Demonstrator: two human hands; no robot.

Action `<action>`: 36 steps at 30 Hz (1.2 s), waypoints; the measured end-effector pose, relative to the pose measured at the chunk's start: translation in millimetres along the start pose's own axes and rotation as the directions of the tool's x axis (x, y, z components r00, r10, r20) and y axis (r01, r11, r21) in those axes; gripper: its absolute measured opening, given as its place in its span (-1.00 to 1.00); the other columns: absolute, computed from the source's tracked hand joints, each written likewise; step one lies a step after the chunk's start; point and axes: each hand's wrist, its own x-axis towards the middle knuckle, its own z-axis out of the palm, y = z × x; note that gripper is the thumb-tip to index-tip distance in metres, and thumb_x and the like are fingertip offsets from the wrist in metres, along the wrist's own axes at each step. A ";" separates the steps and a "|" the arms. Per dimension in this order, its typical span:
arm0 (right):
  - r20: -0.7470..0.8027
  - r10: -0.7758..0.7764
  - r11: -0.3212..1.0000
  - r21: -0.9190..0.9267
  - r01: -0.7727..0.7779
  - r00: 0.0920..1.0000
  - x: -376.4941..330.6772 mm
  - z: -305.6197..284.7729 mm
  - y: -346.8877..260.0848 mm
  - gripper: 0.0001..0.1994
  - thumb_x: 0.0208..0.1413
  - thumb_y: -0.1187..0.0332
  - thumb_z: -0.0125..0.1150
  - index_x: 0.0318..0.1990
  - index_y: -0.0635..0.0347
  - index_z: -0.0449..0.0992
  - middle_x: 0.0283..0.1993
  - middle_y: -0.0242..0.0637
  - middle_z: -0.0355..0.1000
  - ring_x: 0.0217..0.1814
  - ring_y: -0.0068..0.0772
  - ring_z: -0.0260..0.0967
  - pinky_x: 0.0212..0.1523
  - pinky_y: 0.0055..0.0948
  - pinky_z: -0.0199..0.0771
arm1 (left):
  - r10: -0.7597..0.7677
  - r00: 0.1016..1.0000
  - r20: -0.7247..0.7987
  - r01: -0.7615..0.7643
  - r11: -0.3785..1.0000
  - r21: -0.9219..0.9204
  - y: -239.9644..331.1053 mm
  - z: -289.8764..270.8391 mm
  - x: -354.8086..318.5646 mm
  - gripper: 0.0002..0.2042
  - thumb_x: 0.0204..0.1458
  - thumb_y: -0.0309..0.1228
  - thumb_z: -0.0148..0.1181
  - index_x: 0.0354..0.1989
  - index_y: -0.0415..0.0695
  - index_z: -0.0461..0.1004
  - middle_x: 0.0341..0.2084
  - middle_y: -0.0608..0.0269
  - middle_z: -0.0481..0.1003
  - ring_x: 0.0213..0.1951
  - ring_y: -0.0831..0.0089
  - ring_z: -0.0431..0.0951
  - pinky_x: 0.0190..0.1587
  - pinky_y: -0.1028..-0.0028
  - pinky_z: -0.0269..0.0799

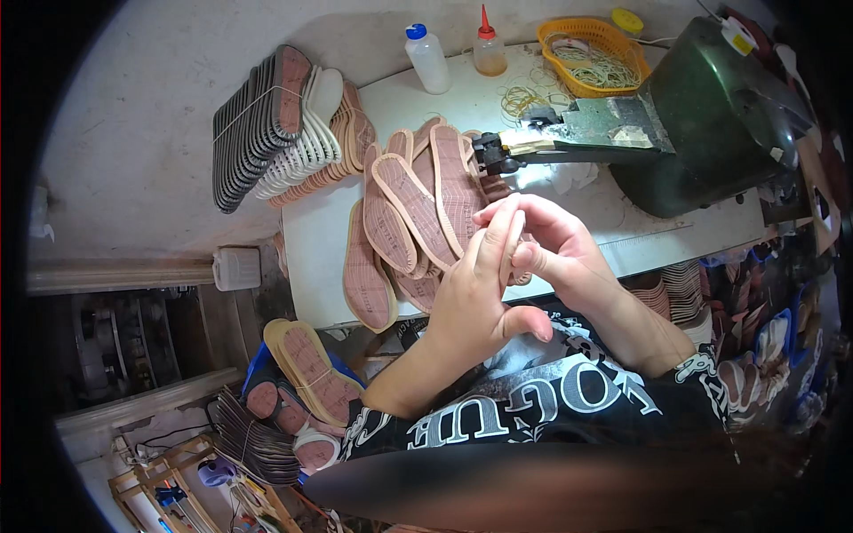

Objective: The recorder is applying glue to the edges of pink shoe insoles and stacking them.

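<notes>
My left hand [480, 289] is raised over the near edge of the table, fingers stretched out together and thumb apart. My right hand [573, 258] curls over from the right, its thumb and fingers closed around the ends of the left fingers. Whether a thin piece is pinched between them is hidden. Just beyond and to the left, a loose heap of brownish-pink insoles [410, 209] with tan stitched rims lies overlapping on the white table [324, 289]. Behind the fingers, part of another insole shows.
Tied stacks of insoles [258, 124] stand at the back left. A blue-capped bottle [428, 60], a red-tipped glue bottle [489, 53] and a yellow basket [595, 58] of rubber bands line the far side. A dark green machine [711, 115] reaches its arm across from the right. More bundled insoles [311, 373] sit lower left.
</notes>
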 end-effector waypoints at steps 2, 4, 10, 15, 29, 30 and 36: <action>0.023 0.115 0.993 -0.040 -0.114 0.993 -2.7 2.0 -5.7 -0.33 0.05 0.02 0.28 0.20 0.29 0.27 0.18 -0.24 0.29 0.13 -0.48 0.28 0.05 -0.46 0.35 | -0.011 1.000 -0.013 0.010 0.999 -0.046 -1.3 1.3 -4.1 0.21 -0.37 0.51 -0.09 0.32 -0.31 -0.05 -0.07 -0.16 0.33 -0.12 -0.02 0.46 -0.11 0.22 0.40; 0.070 0.048 0.997 -0.056 -0.044 0.996 -3.0 0.0 2.3 -0.35 0.13 0.05 0.20 0.25 0.31 0.21 0.22 -0.22 0.27 0.18 -0.45 0.25 0.14 -0.44 0.29 | -0.019 1.000 -0.021 0.017 0.996 -0.093 -5.0 3.6 -5.4 0.23 -0.39 0.53 -0.09 0.33 -0.31 -0.08 -0.05 -0.20 0.31 -0.09 -0.04 0.44 -0.10 0.21 0.39; -0.130 -0.168 0.978 -0.146 0.148 0.977 -7.7 11.2 6.8 -0.48 0.21 0.27 0.14 0.26 0.28 0.20 0.18 -0.25 0.31 0.14 -0.52 0.25 0.16 -0.45 0.27 | -0.072 0.954 -0.291 0.043 0.993 -0.108 -7.7 9.5 -5.2 0.31 -0.47 0.57 -0.12 0.32 -0.36 -0.14 -0.12 -0.09 0.25 -0.10 0.10 0.37 -0.05 0.21 0.35; -0.182 -0.138 0.986 -0.116 0.118 0.974 -16.0 22.6 -9.3 -0.60 0.08 0.52 0.23 0.10 0.31 0.35 -0.07 -0.31 0.40 -0.02 -0.55 0.35 0.05 -0.52 0.36 | 0.033 0.963 -0.267 -0.001 0.993 0.117 -3.6 6.0 -0.9 0.33 -0.50 0.56 -0.09 0.33 -0.36 -0.15 -0.16 -0.03 0.27 -0.11 0.13 0.34 -0.04 0.21 0.33; -0.114 -0.120 0.989 0.074 0.129 0.986 -14.2 16.4 -9.6 -0.61 0.11 0.57 0.16 0.04 0.19 0.17 -0.19 -0.39 0.22 -0.14 -0.64 0.21 -0.05 -0.58 0.28 | -0.141 0.982 -0.125 0.070 0.890 -0.451 -9.9 18.8 1.8 -0.07 0.08 0.26 -0.10 0.35 -0.29 -0.21 0.09 0.00 0.25 0.12 0.30 0.31 0.21 0.31 0.14; -0.061 -0.296 0.953 -0.089 0.291 0.953 -15.0 14.9 -3.6 -0.61 0.11 0.59 0.15 0.03 0.19 0.16 -0.19 -0.38 0.22 -0.14 -0.64 0.21 -0.05 -0.59 0.28 | -0.140 0.983 -0.118 0.073 0.892 -0.447 -7.9 20.0 1.7 -0.07 0.08 0.26 -0.10 0.35 -0.29 -0.21 0.09 0.00 0.25 0.12 0.30 0.31 0.21 0.31 0.14; -0.109 0.019 0.972 0.234 0.007 0.994 -5.1 11.3 -15.9 -0.55 0.12 0.55 0.16 0.13 0.22 0.15 -0.17 -0.36 0.29 -0.10 -0.60 0.30 -0.05 -0.58 0.37 | -0.158 0.975 -0.155 0.079 0.903 -0.422 -16.0 19.6 1.2 -0.07 0.08 0.24 -0.07 0.38 -0.23 -0.23 0.13 0.01 0.23 0.12 0.30 0.32 0.21 0.32 0.16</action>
